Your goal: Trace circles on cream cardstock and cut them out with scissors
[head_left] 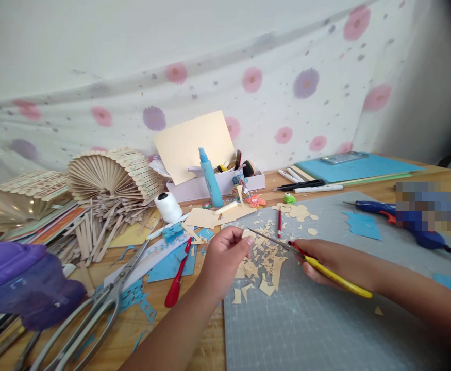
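Between the thumb and fingers of my left hand (228, 252) is a small piece of cream paper (247, 234), mostly covered by the fingertips. My right hand (326, 260) grips a pair of pliers-like scissors with a yellow handle (335, 278); their thin metal blades (269, 238) point left toward the paper. Whether the blades touch the paper I cannot tell. Beneath both hands, cream paper scraps (266, 257) lie scattered over a grey cutting mat (287, 324). Cut cream rounds (295, 211) and a dark red pen (279, 222) lie just beyond the scraps.
Large metal scissors (105, 301), a red-handled tool (177, 283) and a purple container (24, 283) stand or lie at left. Behind are a blue glue bottle (211, 180), a thread spool (168, 207) and folded stick fans (113, 175). A blue glue gun (411, 221) lies right.
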The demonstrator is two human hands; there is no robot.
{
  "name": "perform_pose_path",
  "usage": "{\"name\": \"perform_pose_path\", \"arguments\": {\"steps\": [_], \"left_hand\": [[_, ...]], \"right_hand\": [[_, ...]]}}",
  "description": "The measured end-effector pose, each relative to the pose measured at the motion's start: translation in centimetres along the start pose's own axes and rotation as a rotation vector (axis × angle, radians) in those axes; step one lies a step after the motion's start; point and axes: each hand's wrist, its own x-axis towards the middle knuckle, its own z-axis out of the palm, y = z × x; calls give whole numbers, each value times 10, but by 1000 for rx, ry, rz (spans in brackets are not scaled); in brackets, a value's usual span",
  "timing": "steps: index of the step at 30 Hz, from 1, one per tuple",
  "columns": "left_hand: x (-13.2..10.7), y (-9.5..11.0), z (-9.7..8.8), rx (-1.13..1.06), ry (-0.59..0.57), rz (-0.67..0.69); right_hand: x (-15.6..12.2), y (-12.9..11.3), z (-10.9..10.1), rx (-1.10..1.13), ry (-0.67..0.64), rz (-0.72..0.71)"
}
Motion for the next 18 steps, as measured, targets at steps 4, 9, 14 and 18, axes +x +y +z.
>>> {"name": "perform_pose_path", "arguments": {"steps": [4, 9, 14, 18], "left_hand": [[0, 0, 1, -56, 8, -8], [-1, 5, 4, -166, -31, -60], [-3, 5, 6, -163, -49, -80], [-3, 6, 7, -136, -60, -100]], "right_hand": [[2, 2, 2, -8, 13, 1], [2, -1, 0, -6, 13, 39], [0, -8, -1, 2, -19, 45], [3, -11, -3, 52, -48, 58]]}}
